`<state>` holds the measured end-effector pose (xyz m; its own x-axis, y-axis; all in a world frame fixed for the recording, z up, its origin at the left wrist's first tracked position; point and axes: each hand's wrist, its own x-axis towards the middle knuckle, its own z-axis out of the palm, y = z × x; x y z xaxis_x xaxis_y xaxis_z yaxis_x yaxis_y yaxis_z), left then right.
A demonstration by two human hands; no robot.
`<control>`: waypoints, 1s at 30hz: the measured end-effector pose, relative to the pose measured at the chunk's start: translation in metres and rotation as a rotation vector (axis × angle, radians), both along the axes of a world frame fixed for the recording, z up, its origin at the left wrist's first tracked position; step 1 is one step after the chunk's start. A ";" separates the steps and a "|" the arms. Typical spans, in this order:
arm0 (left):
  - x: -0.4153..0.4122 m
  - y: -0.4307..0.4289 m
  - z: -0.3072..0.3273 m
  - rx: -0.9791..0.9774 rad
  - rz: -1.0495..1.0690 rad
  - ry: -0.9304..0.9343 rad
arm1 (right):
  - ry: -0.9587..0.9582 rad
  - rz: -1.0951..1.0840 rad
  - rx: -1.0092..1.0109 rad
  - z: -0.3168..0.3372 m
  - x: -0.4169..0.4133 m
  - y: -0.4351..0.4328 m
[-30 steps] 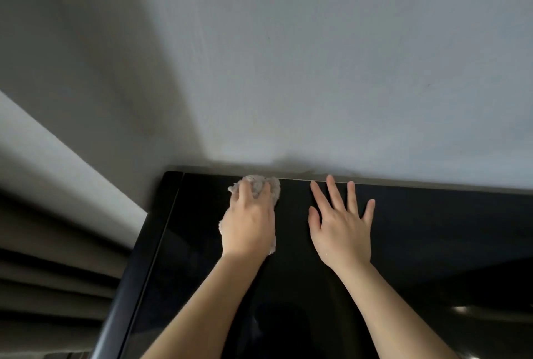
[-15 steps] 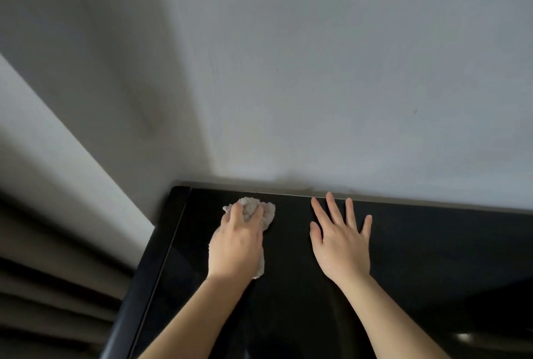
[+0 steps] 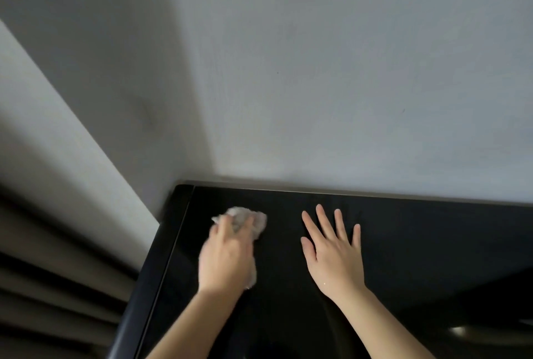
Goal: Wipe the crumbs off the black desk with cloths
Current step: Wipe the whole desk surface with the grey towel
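Pale grey, fluffy cloth (image 3: 255,219) lies crumpled on the black desk (image 3: 432,243), in its far-left part, a little short of the far edge and just right of the left edge. Its long axis runs near to far, in line with the hand on top of it. The bunched far end pokes out beyond the fingertips towards the wall (image 3: 317,70), and a thin strip shows along the hand's right side, down near the wrist. Everything between those two parts is hidden under the hand.

On the cloth is the left hand (image 3: 225,260), palm down, with its fingers bent over the wad and dug into it, holding it against the desktop. This hand and the cloth's far end are smeared by motion blur, so single fingers are hard to tell apart.

To the right, apart from the cloth, the right hand (image 3: 334,257) lies flat on bare desktop with all fingers straight and spread, pointing far. It has hold of nothing.

Both forearms are cut off by the near edge of the view. The desk runs out of view to the right and near. Left of the desk are dark brown ridged folds (image 3: 43,286); whether they are a curtain or a blind I cannot tell.
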<state>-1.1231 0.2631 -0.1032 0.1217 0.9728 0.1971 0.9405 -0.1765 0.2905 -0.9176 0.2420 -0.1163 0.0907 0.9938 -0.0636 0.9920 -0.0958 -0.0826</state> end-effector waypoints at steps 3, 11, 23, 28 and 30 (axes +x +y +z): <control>-0.015 0.017 0.005 -0.059 0.329 -0.087 | 0.000 0.009 0.011 0.001 0.003 -0.012; 0.022 -0.070 0.002 -0.029 -0.184 -0.070 | 0.005 0.009 0.001 -0.004 -0.001 -0.049; -0.005 -0.060 0.006 -0.094 0.200 -0.029 | 0.030 -0.007 0.051 -0.004 -0.009 -0.089; 0.013 -0.095 0.004 -0.044 -0.136 -0.041 | 0.031 0.014 0.056 -0.005 -0.008 -0.099; -0.018 -0.079 0.013 -0.123 0.009 -0.033 | 0.030 0.009 0.062 -0.005 -0.008 -0.100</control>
<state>-1.1406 0.1842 -0.0903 0.1082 0.9909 0.0797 0.9315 -0.1291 0.3401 -0.9255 0.1423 -0.1210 0.0811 0.9967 -0.0049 0.9898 -0.0811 -0.1175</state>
